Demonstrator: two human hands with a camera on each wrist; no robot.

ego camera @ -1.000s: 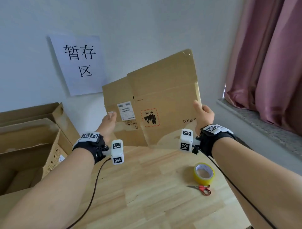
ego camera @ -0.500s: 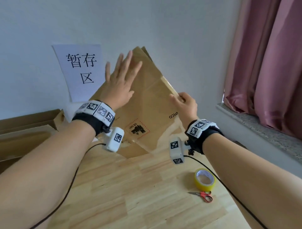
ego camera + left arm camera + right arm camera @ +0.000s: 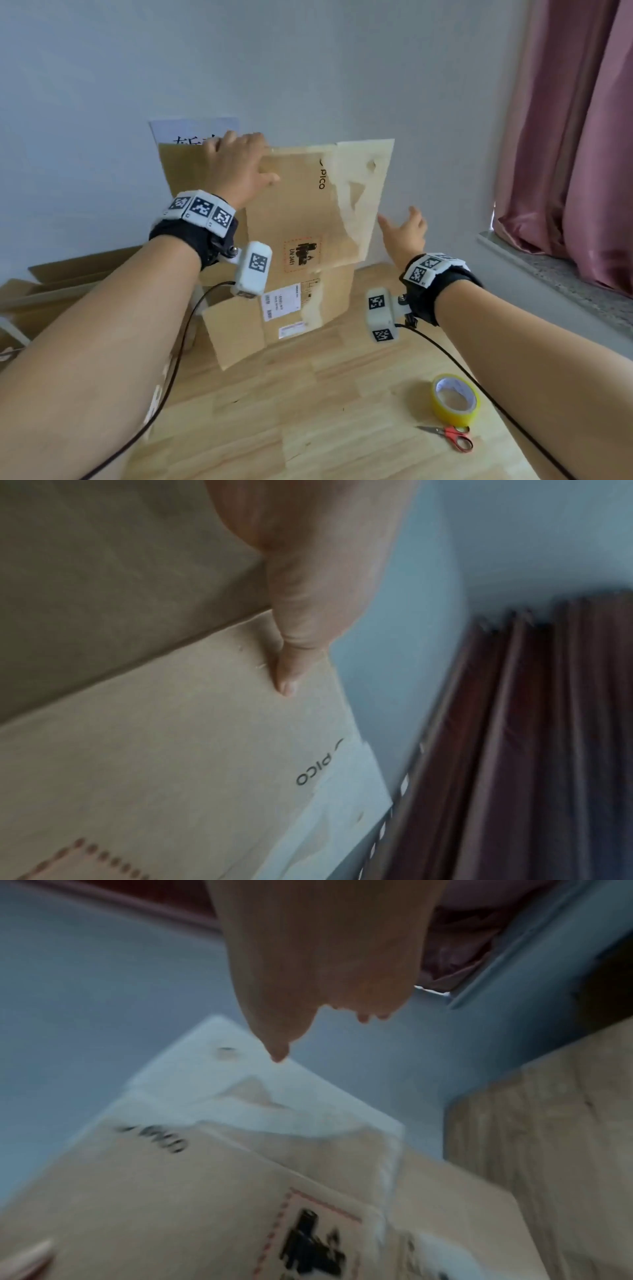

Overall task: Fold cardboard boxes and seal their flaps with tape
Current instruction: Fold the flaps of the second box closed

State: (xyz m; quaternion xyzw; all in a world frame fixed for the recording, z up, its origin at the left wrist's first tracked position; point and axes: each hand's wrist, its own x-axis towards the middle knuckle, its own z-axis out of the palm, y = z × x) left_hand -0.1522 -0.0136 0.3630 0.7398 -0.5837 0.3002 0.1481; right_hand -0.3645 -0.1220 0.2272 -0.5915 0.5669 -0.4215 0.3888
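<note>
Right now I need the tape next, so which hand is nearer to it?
Right. The right hand hangs open beside the box, above the tape; the left hand grips the box's top edge, farther away.

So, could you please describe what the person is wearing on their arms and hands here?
Both forearms are bare, with no sleeves or gloves. Each wrist carries a black strap topped by a band of white blocks printed with black square-patterned markers. A white boxy camera module with the same markers hangs under the left wrist, another under the right, and a black cable trails from each.
</note>
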